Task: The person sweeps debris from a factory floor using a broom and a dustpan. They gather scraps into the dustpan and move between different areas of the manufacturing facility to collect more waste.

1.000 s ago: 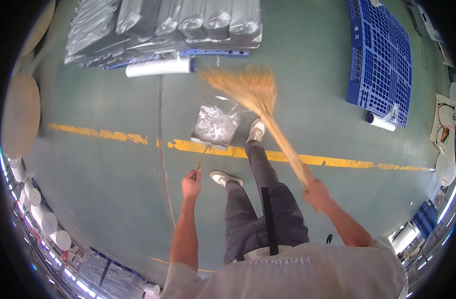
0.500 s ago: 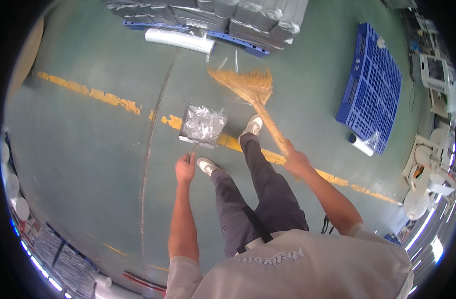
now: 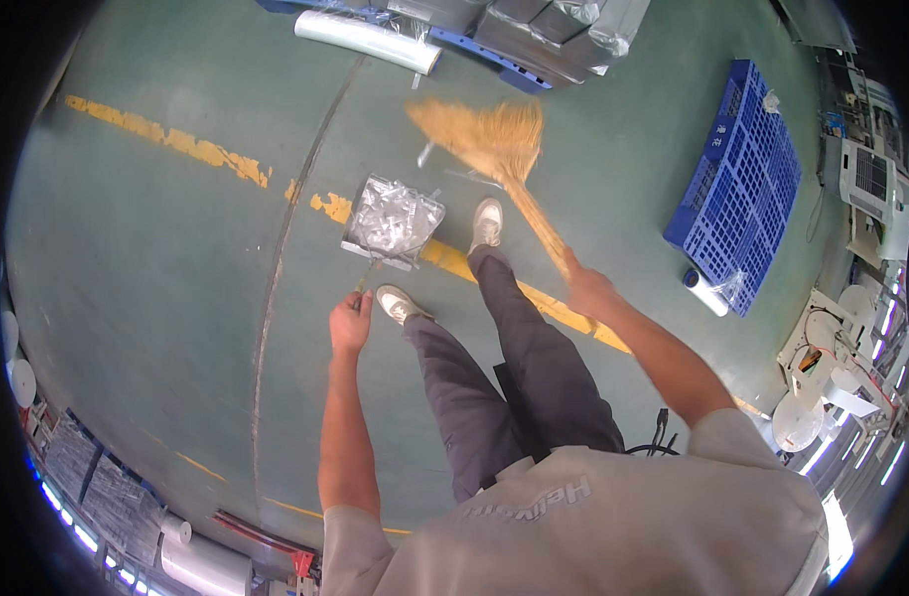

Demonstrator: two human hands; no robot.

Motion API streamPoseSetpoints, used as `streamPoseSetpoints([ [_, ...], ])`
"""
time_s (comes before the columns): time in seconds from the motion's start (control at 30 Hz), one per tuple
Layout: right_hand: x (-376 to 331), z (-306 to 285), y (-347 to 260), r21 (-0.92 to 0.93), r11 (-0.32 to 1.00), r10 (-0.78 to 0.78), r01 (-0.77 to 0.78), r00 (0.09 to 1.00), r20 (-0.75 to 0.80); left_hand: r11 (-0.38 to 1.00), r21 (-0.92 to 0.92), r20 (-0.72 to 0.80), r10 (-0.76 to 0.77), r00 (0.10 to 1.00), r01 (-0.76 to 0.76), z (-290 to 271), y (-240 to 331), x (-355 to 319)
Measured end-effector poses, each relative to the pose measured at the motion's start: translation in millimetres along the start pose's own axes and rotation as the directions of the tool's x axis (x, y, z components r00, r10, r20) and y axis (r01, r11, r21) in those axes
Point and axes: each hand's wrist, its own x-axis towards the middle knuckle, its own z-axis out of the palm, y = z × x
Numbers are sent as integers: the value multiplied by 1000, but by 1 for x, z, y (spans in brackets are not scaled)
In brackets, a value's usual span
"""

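My left hand grips the thin handle of a metal dustpan that hangs low over the green floor, filled with crumpled clear plastic. My right hand holds the stick of a straw broom, whose bristle head is raised ahead of my feet. My white shoes stand on a worn yellow floor line, one on each side of the dustpan's rear edge.
A blue plastic pallet lies on the floor at the right, a small roll beside it. Wrapped grey stacks on a pallet and a white roll sit ahead. White fans and equipment crowd the right edge; rolls line the lower left.
I have stepped forward and turned; the stacks and blue pallet have shifted in the view. The broom head has swung farther ahead of the dustpan. Both hands keep their hold.
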Motion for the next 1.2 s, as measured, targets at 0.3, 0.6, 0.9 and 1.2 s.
streamPoseSetpoints([
  [0.3, -29, -52, 32, 171, 970, -148, 173, 978, -149, 1000, -1, -6, -15, 1000, 15, 13, -8, -3],
  [0.6, 47, -15, -78, 113, 982, 164, -151, 979, -118, 999, -32, 14, -15, 1000, 15, 13, 11, 5],
  [0.9, -114, -15, 23, 440, 874, 122, -207, 969, 213, 995, -71, -51, 61, 997, -65, 10, -5, 1],
  [1.2, 29, -46, -65, 324, 933, 161, -158, 987, 17, 996, -60, -19, 68, 998, -69, 5, -1, -1],
])
